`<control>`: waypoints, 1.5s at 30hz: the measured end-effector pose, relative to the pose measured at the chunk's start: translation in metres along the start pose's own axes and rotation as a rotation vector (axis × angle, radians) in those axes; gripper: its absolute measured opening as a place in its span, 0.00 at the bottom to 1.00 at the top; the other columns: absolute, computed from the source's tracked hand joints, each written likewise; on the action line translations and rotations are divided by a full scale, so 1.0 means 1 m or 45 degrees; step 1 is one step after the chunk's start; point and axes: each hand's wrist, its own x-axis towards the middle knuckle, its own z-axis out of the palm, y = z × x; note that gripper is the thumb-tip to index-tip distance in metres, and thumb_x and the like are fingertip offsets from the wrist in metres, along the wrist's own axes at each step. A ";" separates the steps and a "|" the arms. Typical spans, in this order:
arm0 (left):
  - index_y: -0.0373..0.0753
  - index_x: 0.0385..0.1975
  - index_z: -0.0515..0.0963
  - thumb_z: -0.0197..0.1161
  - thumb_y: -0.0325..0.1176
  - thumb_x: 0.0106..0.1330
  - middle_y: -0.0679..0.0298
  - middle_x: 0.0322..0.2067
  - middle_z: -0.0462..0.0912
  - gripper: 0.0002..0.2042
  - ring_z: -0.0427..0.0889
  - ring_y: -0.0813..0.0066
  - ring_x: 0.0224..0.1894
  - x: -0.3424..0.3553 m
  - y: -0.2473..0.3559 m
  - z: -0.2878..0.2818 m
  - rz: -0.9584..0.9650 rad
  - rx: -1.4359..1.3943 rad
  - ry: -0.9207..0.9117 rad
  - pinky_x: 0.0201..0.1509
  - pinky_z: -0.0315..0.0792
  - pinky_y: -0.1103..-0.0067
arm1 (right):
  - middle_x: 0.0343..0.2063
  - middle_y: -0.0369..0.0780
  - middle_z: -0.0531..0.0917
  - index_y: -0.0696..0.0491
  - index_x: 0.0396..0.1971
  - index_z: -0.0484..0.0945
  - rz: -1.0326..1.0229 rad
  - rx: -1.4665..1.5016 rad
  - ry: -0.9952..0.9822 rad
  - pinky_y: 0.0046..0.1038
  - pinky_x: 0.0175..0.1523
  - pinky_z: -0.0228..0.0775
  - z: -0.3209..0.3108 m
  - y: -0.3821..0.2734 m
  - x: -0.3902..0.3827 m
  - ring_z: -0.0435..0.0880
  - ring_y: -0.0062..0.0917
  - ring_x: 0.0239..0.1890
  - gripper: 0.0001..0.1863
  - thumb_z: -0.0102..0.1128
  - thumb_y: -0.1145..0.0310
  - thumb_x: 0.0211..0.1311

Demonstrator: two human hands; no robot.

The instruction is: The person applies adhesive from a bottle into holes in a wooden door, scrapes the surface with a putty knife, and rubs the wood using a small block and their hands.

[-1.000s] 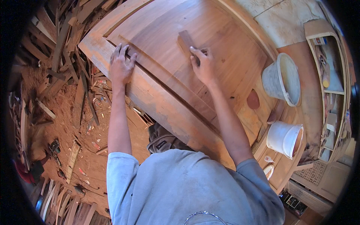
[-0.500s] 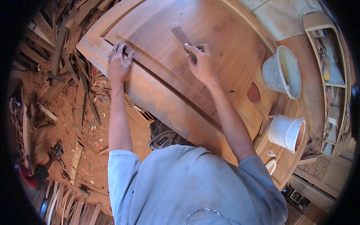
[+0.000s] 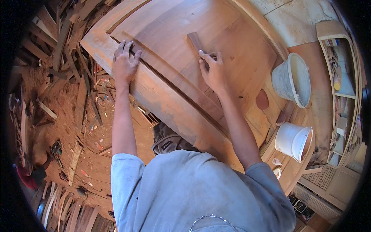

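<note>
A large reddish-brown wooden panel point(image 3: 162, 36) with a raised border rail point(image 3: 170, 106) lies in front of me. My left hand point(image 3: 125, 63) rests on that rail, fingers stretched over its inner edge and thumb apart, with nothing held. Over the middle of the panel, my right hand point(image 3: 215, 75) grips the near end of a short dark wooden block point(image 3: 196, 41). The block's far end points away and slightly left, and one side face shows. Whether it touches the panel, I cannot tell. A dark reddish oval patch point(image 3: 262, 99) lies on the panel, right of my right forearm.
A grey bucket point(image 3: 284, 79) and a white bucket point(image 3: 288, 140) stand at the right, near an open shelf unit point(image 3: 344, 94) holding tools and containers. Scrap wood point(image 3: 63, 50) is piled at the left on reddish ground. At the far lower left, another person point(image 3: 29, 174) is partly visible.
My right hand has shifted a little right and nearer with the wooden block, which has tipped so its side shows. My left hand stays on the rail. The view has shifted slightly.
</note>
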 end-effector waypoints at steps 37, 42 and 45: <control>0.42 0.59 0.75 0.62 0.49 0.65 0.52 0.65 0.69 0.25 0.68 0.51 0.66 0.000 0.000 0.001 0.001 -0.004 0.004 0.71 0.60 0.64 | 0.38 0.46 0.79 0.47 0.51 0.83 -0.195 -0.001 -0.012 0.31 0.45 0.75 -0.001 0.027 0.050 0.81 0.35 0.40 0.16 0.64 0.69 0.63; 0.41 0.59 0.75 0.62 0.49 0.65 0.51 0.65 0.69 0.25 0.68 0.51 0.66 0.001 0.002 0.001 0.014 -0.010 0.010 0.71 0.60 0.64 | 0.38 0.46 0.79 0.47 0.51 0.84 -0.178 0.043 -0.038 0.33 0.46 0.75 0.003 0.021 0.039 0.80 0.36 0.41 0.16 0.64 0.69 0.62; 0.41 0.58 0.75 0.62 0.49 0.65 0.51 0.65 0.69 0.25 0.68 0.51 0.66 0.000 0.000 0.002 0.019 0.001 0.019 0.71 0.60 0.63 | 0.38 0.47 0.79 0.48 0.51 0.83 -0.219 0.065 -0.069 0.35 0.47 0.75 0.006 0.013 0.034 0.80 0.40 0.42 0.17 0.64 0.70 0.61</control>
